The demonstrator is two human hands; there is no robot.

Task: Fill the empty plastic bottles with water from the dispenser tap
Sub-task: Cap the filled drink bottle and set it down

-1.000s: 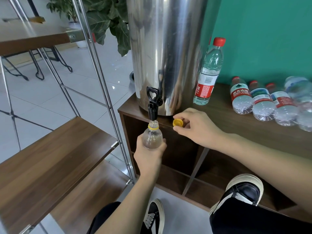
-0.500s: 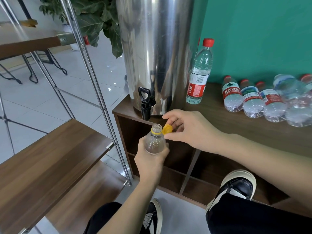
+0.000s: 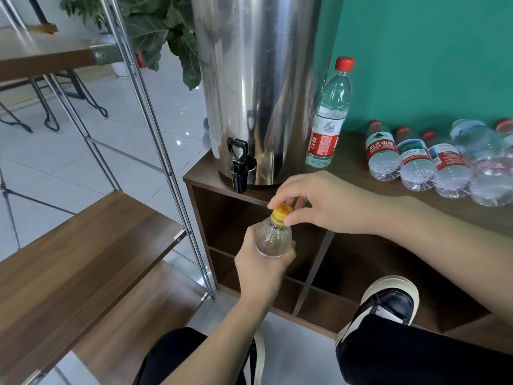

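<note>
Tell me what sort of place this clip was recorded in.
Probably an office or break area indoors: a steel water dispenser on a wooden cabinet, tiled floor with a potted plant, and metal-framed shelving.

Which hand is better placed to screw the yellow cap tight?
The right hand: its fingertips already pinch the yellow cap on the bottle. The left hand grips the bottle's body and steadies it.

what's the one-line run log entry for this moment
left hand grips clear plastic bottle | right hand pinches yellow cap on neck | black tap untouched
</note>
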